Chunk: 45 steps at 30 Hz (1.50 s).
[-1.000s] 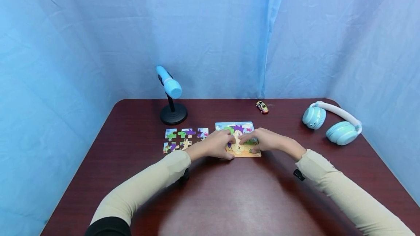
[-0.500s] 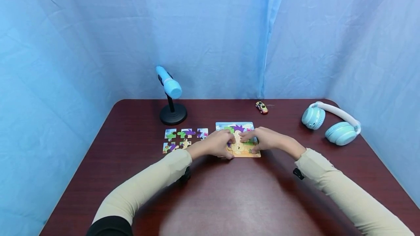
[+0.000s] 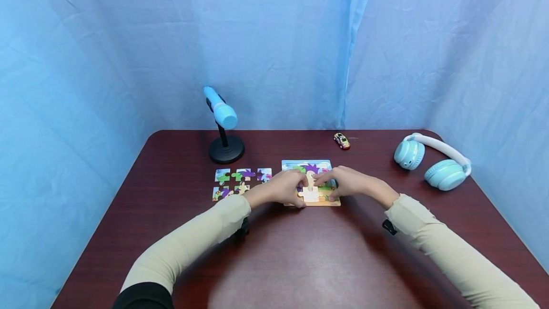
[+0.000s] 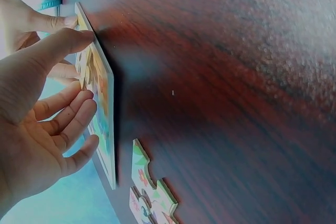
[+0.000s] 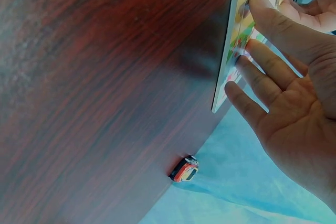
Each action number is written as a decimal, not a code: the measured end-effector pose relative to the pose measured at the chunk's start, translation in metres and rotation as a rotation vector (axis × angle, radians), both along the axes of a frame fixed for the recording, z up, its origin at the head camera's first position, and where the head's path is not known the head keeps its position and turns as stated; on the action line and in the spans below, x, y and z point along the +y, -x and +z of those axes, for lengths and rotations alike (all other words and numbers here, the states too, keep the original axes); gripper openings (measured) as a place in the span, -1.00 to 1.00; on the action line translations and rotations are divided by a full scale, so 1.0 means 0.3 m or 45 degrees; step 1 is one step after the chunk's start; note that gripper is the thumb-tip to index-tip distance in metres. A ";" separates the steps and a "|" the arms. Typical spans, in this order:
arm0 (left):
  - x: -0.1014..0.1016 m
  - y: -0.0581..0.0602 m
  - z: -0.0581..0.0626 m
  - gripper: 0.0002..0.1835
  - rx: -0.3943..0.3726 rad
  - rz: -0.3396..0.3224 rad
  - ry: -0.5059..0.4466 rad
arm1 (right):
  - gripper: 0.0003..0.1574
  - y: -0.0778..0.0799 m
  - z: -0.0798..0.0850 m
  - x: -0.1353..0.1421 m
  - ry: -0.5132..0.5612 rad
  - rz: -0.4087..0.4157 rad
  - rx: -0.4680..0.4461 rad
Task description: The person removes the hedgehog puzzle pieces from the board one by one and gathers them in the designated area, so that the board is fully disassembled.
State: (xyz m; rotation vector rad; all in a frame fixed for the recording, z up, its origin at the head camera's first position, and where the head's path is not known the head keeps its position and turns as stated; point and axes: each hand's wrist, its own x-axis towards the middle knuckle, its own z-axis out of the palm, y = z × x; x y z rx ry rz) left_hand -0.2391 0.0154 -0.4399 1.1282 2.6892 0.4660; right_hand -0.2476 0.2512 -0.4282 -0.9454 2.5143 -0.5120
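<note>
A cartoon jigsaw board (image 3: 296,162) lies flat on the table, with both hands over it. My left hand (image 3: 283,188) holds a pale puzzle piece (image 3: 310,195) near the board's front edge, thumb in front and index finger behind it. In the left wrist view, that piece (image 4: 87,73) looks tipped up from the board. My right hand (image 3: 345,184) faces the left; its thumb (image 5: 257,2) touches the board's front right part, its index fingertip is close by the same piece, and its other fingers spread over the right side. Left of the board, several loose puzzle pieces (image 3: 245,174) lie in rows.
A blue microphone (image 3: 225,114) on a black stand is at the back left. A toy car (image 3: 341,140) stands behind the board. Blue and white headphones (image 3: 447,174) lie at the right. Blue cloth (image 3: 274,61) hangs round the dark red table (image 3: 317,256).
The piece between the hands has turned from yellowish to bright white, as if tilted into the light. Both hands have stayed almost in place.
</note>
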 end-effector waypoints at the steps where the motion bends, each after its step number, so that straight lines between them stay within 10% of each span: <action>1: 0.001 0.000 0.001 -0.47 -0.001 -0.001 -0.003 | -0.32 0.000 0.000 0.001 0.002 0.002 0.000; 45: -0.003 -0.012 0.006 -0.56 0.172 -0.041 0.004 | -0.35 -0.001 -0.005 0.005 0.003 0.028 0.023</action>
